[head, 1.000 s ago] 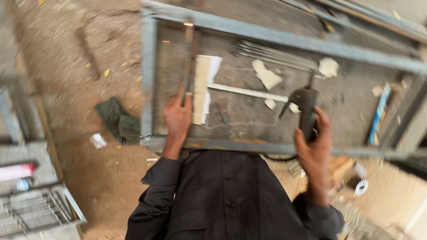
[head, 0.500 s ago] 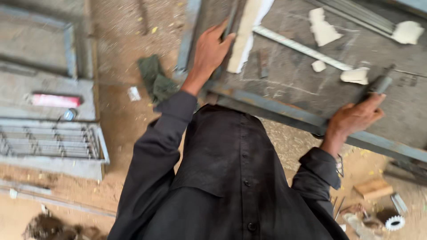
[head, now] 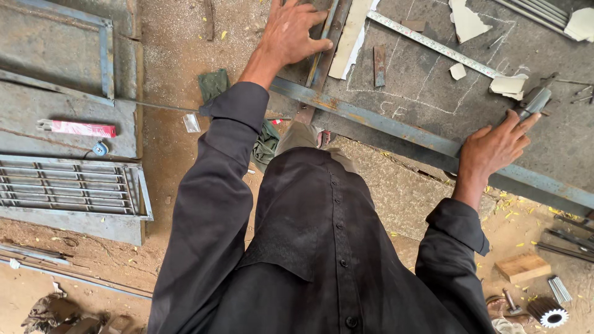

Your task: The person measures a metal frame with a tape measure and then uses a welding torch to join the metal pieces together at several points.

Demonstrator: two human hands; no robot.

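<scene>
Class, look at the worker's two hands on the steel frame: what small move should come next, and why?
Probably a short nudge of the metal bar with the left hand, which lies flat on it where it meets the frame rail. The right hand braces that rail and holds a grey tool, so the frame looks steadied.

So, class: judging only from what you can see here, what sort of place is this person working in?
Probably a metal fabrication or welding yard on open ground. A long steel frame bar lies under both hands, a finished metal grille rests on the dirt, and chalk layout lines with a steel ruler mark the slab.
</scene>
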